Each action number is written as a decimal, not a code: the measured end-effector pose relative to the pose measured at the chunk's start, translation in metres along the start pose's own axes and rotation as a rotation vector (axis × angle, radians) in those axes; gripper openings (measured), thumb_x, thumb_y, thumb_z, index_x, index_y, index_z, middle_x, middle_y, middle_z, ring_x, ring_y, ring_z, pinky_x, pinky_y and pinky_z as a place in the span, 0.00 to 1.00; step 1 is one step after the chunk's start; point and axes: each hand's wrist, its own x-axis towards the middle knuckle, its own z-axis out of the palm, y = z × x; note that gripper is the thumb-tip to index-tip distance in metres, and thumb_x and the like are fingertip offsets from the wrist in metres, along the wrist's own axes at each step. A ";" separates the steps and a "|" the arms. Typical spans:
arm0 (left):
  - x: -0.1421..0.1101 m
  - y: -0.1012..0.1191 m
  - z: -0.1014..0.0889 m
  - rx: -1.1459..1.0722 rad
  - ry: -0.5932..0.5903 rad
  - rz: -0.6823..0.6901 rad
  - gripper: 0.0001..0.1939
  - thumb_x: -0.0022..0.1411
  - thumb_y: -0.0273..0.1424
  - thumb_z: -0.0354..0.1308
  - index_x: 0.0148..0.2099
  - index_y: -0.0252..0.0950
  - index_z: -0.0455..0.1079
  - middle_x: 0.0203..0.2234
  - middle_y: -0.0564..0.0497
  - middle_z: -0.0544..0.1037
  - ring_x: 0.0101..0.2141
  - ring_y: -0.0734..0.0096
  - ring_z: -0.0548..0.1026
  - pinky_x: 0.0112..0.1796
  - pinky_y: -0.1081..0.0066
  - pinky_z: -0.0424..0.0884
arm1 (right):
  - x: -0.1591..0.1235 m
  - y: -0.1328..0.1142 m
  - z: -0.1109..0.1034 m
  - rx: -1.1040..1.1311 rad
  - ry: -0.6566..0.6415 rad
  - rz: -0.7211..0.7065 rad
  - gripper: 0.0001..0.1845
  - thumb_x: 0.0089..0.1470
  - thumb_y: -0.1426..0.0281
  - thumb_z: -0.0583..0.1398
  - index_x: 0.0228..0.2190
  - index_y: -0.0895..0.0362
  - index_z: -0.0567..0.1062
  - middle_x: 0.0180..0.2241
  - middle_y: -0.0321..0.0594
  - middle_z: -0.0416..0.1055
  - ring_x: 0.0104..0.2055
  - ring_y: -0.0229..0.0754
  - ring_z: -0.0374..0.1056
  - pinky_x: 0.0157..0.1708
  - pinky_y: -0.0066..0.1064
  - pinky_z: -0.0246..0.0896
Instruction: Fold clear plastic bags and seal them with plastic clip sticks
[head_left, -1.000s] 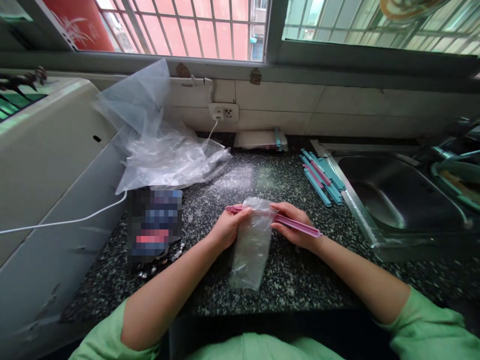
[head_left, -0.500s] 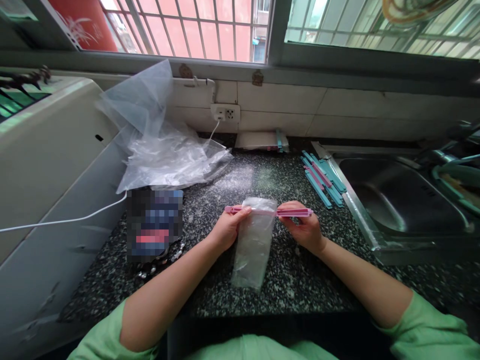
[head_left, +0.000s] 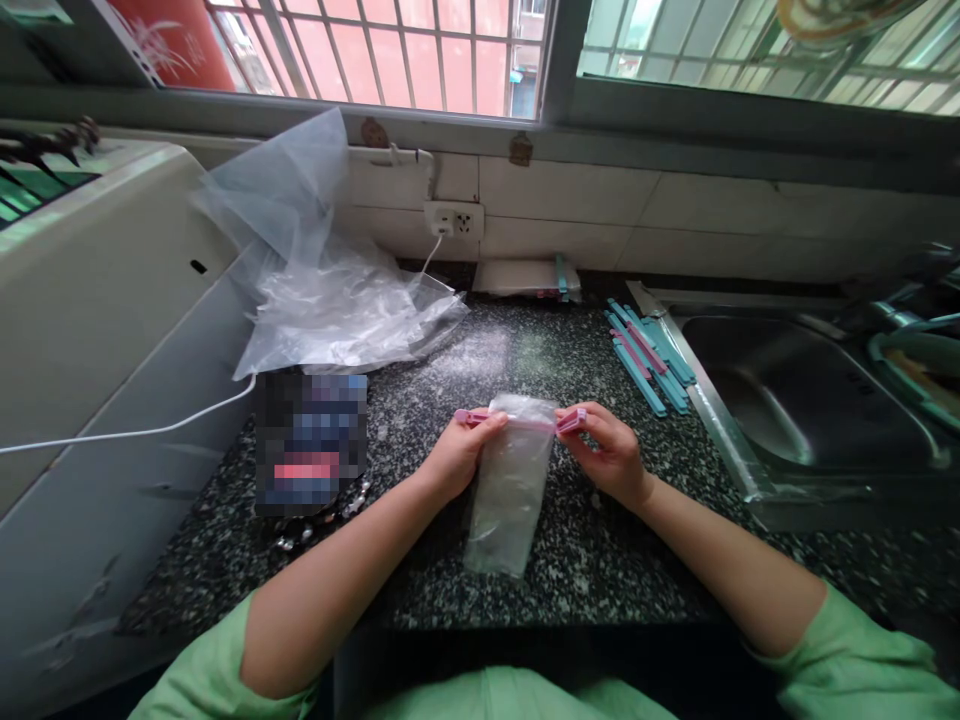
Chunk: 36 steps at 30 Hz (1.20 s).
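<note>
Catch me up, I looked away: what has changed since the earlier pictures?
The pink clip's right end has moved left toward the bag, so much less sticks out on that side; a second ago it slanted out over the right hand, which still holds it. Nothing was let go. The left hand still pinches bag and clip; the loose clips stayed put.
</note>
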 end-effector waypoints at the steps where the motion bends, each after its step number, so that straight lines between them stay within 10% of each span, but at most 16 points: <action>1: 0.000 0.000 0.000 0.007 -0.002 0.001 0.16 0.38 0.38 0.68 0.21 0.32 0.67 0.16 0.55 0.68 0.20 0.80 0.62 0.24 0.76 0.56 | 0.000 0.000 0.000 0.008 0.004 0.005 0.07 0.52 0.76 0.58 0.35 0.55 0.72 0.32 0.39 0.71 0.34 0.37 0.69 0.34 0.30 0.69; 19: 0.000 0.003 0.002 -0.052 -0.030 -0.056 0.21 0.39 0.47 0.64 0.23 0.33 0.68 0.17 0.54 0.69 0.21 0.75 0.65 0.25 0.74 0.59 | 0.001 -0.001 0.001 0.000 -0.044 0.005 0.09 0.52 0.76 0.58 0.36 0.55 0.71 0.31 0.40 0.71 0.32 0.36 0.68 0.31 0.29 0.69; 36: -0.003 0.019 -0.004 0.409 -0.041 0.179 0.09 0.44 0.33 0.60 0.28 0.36 0.63 0.18 0.58 0.62 0.21 0.77 0.59 0.23 0.76 0.54 | -0.004 0.007 0.001 -0.199 -0.132 -0.051 0.13 0.54 0.73 0.56 0.42 0.52 0.73 0.31 0.40 0.70 0.32 0.37 0.68 0.31 0.28 0.68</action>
